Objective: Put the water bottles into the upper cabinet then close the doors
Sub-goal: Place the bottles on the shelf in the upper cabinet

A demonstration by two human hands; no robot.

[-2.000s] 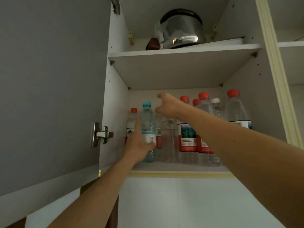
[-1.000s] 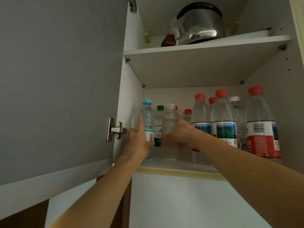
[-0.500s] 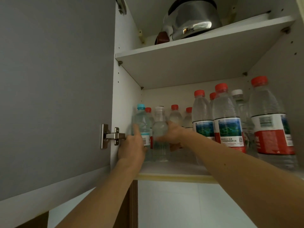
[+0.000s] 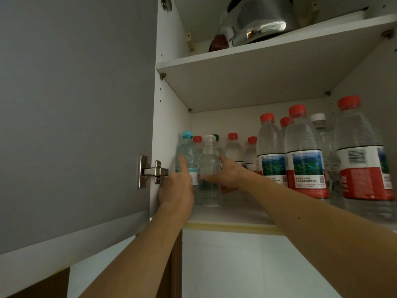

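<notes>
Up in the open white upper cabinet (image 4: 171, 117), both bare hands reach onto the lower shelf (image 4: 232, 214). At about nine o'clock from the frame's centre, the left hand (image 4: 177, 188) wraps the lower part of a small clear plastic bottle with a light blue cap (image 4: 187, 151), its forefinger lying up the bottle's front. That bottle stands upright hard by the cabinet's left wall. Just to its three o'clock side, touching or nearly so, stands a clear plastic bottle with a white cap (image 4: 208, 164), also upright; the right hand (image 4: 228, 173) grasps it from the right, thumb across its front and fingers curled behind.

Behind these two stand several small red-capped bottles (image 4: 233, 145) and one with a dark green cap (image 4: 216, 137), mostly hidden. Toward three o'clock, nearer the shelf's front edge, stands a group of taller clear bottles with red caps and red-and-blue labels (image 4: 305, 160), close together, with a white-capped bottle (image 4: 320, 130) among them; the outermost bottle (image 4: 363, 164) is at the frame's right edge.

At twelve o'clock, on the upper shelf (image 4: 268, 52), sits a shiny metal pot with a dark lid (image 4: 260, 24). The grey cabinet door (image 4: 75, 104) stands open at nine o'clock, held by a steel hinge (image 4: 150, 171) just left of the left hand.
</notes>
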